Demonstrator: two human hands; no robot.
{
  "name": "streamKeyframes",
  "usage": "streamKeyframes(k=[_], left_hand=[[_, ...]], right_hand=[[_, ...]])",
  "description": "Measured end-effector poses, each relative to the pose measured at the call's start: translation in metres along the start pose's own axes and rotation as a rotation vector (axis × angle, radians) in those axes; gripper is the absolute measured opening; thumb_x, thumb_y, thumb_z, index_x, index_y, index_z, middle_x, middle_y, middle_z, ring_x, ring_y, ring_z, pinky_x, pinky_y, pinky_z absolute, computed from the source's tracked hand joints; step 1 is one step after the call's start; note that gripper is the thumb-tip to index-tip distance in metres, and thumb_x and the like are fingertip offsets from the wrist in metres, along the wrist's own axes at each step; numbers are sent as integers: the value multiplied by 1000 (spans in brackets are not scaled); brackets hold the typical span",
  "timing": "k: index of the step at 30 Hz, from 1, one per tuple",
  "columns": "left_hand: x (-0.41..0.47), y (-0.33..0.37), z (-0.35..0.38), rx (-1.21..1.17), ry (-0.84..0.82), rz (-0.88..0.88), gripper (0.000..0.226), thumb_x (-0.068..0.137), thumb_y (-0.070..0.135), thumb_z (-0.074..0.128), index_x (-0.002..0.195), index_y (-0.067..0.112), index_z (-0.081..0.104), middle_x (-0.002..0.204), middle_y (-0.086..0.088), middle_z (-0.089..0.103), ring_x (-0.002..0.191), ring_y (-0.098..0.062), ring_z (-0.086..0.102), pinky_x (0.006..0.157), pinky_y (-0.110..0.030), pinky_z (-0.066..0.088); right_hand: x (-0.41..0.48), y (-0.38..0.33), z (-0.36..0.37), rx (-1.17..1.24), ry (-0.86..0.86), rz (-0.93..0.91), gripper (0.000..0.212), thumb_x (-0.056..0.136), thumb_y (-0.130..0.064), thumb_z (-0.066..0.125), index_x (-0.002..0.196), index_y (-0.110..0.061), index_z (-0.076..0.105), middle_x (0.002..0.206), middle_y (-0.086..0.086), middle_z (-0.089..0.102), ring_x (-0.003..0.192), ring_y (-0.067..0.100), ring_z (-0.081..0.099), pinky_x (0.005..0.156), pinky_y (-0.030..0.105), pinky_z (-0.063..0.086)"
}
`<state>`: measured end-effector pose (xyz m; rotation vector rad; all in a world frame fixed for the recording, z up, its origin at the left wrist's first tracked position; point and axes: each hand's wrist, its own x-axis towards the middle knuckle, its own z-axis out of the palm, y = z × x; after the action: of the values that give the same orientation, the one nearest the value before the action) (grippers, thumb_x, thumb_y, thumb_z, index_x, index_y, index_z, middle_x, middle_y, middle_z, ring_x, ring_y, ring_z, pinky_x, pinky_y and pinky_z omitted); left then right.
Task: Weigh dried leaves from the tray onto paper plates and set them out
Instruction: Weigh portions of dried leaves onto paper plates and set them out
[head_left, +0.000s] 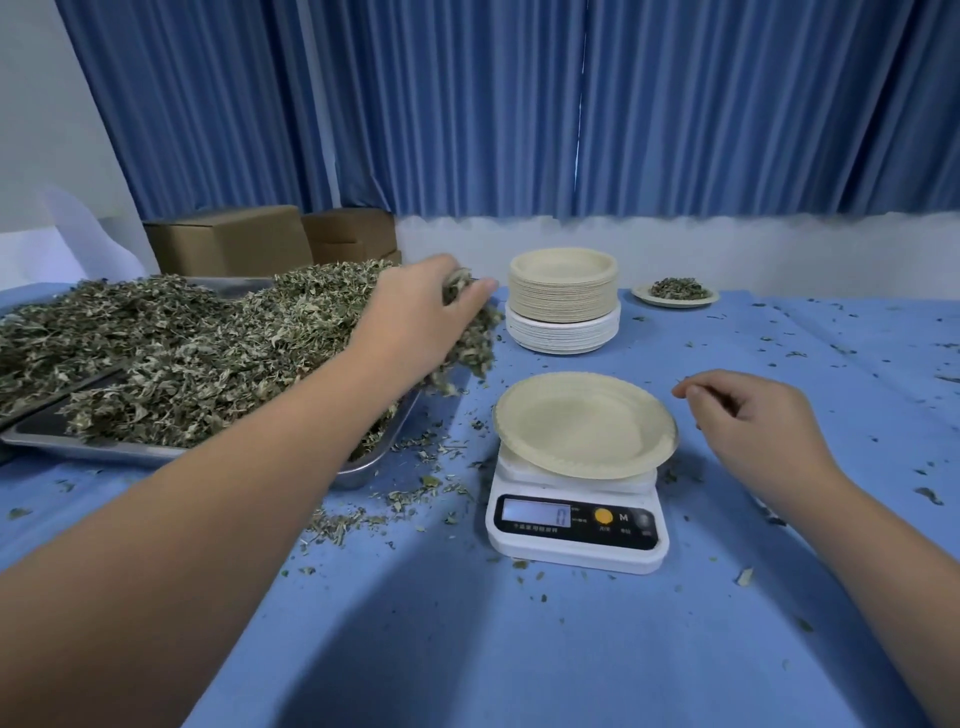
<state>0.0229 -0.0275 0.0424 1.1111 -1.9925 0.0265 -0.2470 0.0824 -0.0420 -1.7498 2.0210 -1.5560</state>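
Our left hand (421, 317) grips dried leaves (182, 343) over the tray (104, 449); an empty plate (584, 423) sits on the scale (576, 525).

I am reading a single "0" on the lit display (536, 512) of the white digital scale (574, 551). I am also making out a letter "M" printed just right of the yellow button (603, 516) on its front panel. Small characters are running under the display and the buttons, too small for me to read.

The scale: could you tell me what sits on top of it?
One empty paper plate sits on the scale; the weighing surface beneath it is covered and cannot be seen.
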Motion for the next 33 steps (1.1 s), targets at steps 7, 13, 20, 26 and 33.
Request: streamKeyframes(k=[7,13,20,26,33], left_hand=[[-2,53,51,-223,-172,24,42,97,45,51,81,7,57,67,-3,55,58,-14,46,51,-21,31],[-12,58,84,-177,-547,-50,43,97,57,39,82,19,52,77,2,54,73,-15,52,57,-31,33],[-12,52,79,-11,-499,-11,56,94,61,41,135,22,46,131,-2,51,117,-22,51,96,-43,44],[-23,46,63,-111,-398,-47,43,96,54,43,125,24,52,126,2,50,110,-18,52,96,-42,45],[-50,1,26,266,-170,-57,25,96,40,46,105,23,63,104,0,56,91,-22,58,79,-39,51]], right_hand=[[0,1,-1,9,-12,-11,35,92,-14,53,73,-41,63,66,-13,62,53,2,52,48,7,38],[1,1,-1,-7,-3,-23,25,91,-14,54,80,-31,69,61,-14,61,55,0,53,51,7,39],[1,-1,-1,-33,-23,-29,22,92,-12,54,85,-25,71,61,-27,59,56,-5,53,52,5,38],[-1,-2,-3,-30,-24,-25,22,93,-12,54,85,-24,71,63,-32,59,57,-9,53,53,3,37],[-2,-4,-2,-44,-20,-40,22,93,-13,54,84,-26,70,57,-24,59,58,-6,53,54,5,38]])
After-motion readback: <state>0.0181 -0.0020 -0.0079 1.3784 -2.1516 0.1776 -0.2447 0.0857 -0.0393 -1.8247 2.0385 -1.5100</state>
